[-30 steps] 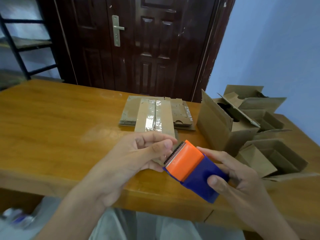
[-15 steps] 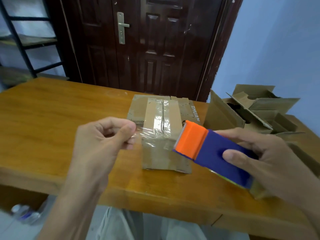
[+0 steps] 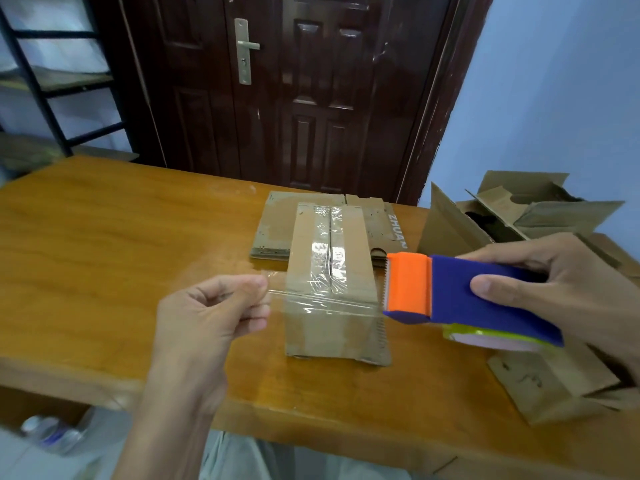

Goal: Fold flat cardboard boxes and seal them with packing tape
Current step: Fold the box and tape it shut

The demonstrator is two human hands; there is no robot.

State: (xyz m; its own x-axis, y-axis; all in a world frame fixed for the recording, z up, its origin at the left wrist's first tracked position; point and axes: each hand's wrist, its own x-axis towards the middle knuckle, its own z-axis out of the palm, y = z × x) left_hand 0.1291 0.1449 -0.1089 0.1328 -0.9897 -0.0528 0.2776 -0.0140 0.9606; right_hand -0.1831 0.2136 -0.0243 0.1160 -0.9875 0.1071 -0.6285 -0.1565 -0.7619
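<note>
Up close in the head view, the left hand (image 3: 207,317) pinches the free end of a strip of clear tape (image 3: 322,301) between thumb and curled fingers. The right hand (image 3: 561,289) grips the tape dispenser (image 3: 460,292), its thumb lying across the blue body and its fingers wrapped over the far side. The orange cutter head points toward the left hand, and a yellowish tape roll (image 3: 491,337) shows under the blue body, just below the right thumb.

Between the two hands the tape is stretched out in the air, running from the left fingertips to the dispenser's toothed edge. Directly behind that span, a folded cardboard box (image 3: 329,327) stands on the wooden bench (image 3: 104,244); its top seam already carries shiny tape. Beyond the box, farther from both hands, a stack of flat cardboard (image 3: 277,223) lies on the bench, printed lettering showing at its right edge.

Past the right hand, several open cardboard boxes (image 3: 519,216) sit with flaps raised, and another piece of cardboard (image 3: 547,386) lies under the right wrist. A dark door (image 3: 311,98) stands behind the bench, and a black shelf frame (image 3: 41,88) is far beyond the left hand.
</note>
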